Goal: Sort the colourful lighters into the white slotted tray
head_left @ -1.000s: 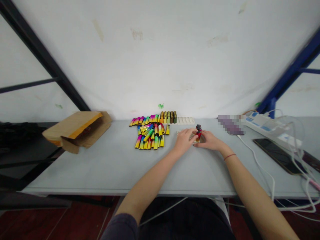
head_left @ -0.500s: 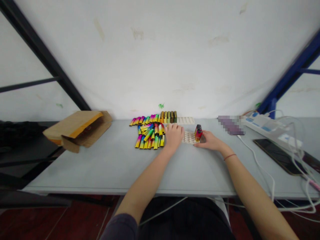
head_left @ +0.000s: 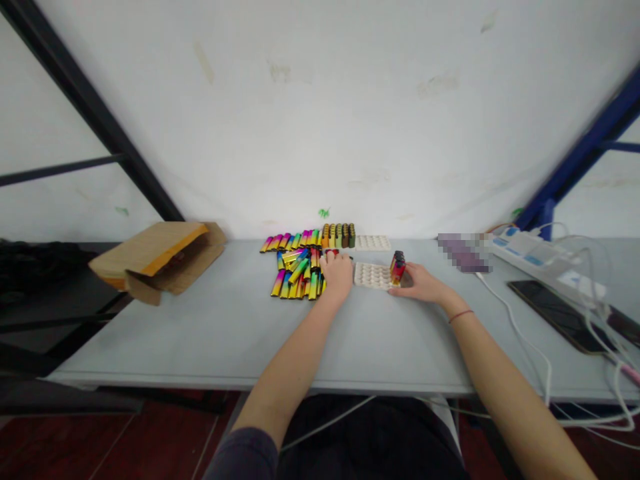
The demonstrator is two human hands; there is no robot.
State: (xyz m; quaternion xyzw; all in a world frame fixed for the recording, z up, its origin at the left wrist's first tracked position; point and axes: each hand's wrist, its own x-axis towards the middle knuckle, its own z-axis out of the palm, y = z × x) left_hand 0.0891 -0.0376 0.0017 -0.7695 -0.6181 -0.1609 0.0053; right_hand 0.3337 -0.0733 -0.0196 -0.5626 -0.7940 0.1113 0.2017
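Observation:
Rainbow-coloured shiny tubes (head_left: 291, 285) with dark ends lie in a loose pile left of the middle of the table. At the pile's right edge is my left hand (head_left: 338, 275), fingers curled around a red shiny tube (head_left: 331, 253) that it partly hides. A white tray (head_left: 371, 275) with rows of round hollows lies to the right of that hand. Several red-gold tubes (head_left: 398, 267) stand upright at its right end. My right hand (head_left: 423, 283) grips this end, thumb at the front corner and fingers behind, close beside the standing tubes.
By the wall, a second white tray (head_left: 373, 243) holds upright gold and dark tubes (head_left: 339, 235) in its left part. An opened cardboard box (head_left: 155, 257) lies left. A phone (head_left: 557, 313), a power strip (head_left: 545, 260) and white cables (head_left: 520, 327) lie right.
My left hand has moved left, off the near tray's left end to the pile, and curled around a red tube. My right hand stays at the tray's right end.

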